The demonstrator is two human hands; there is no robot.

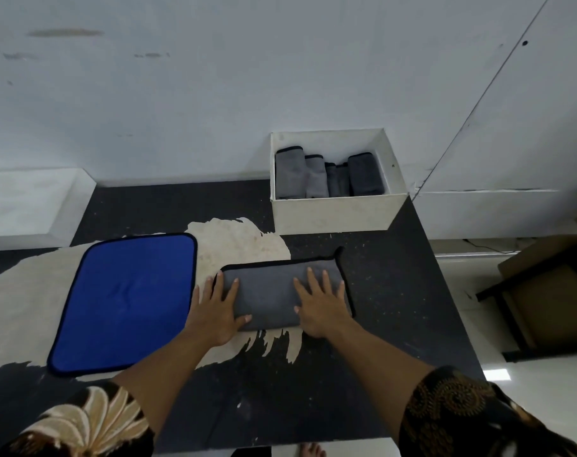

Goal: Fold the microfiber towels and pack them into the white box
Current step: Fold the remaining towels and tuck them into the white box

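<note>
A: How many towels were out on the table [396, 291]?
B: Two: one blue towel [125, 301] at nine o'clock, one grey towel [267, 295] dead centre.
A: And packed away?
B: One white box [333, 212] at one o'clock, with what looked like five folded grey towels [290, 173]; the middle ones were hard to separate.
A: Hands?
B: Two: left hand [214, 311], right hand [320, 308].

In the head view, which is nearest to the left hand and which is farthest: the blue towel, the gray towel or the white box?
1. gray towel: under the fingers of the left hand.
2. blue towel: just left of it.
3. white box: farther back, to the right.
</note>
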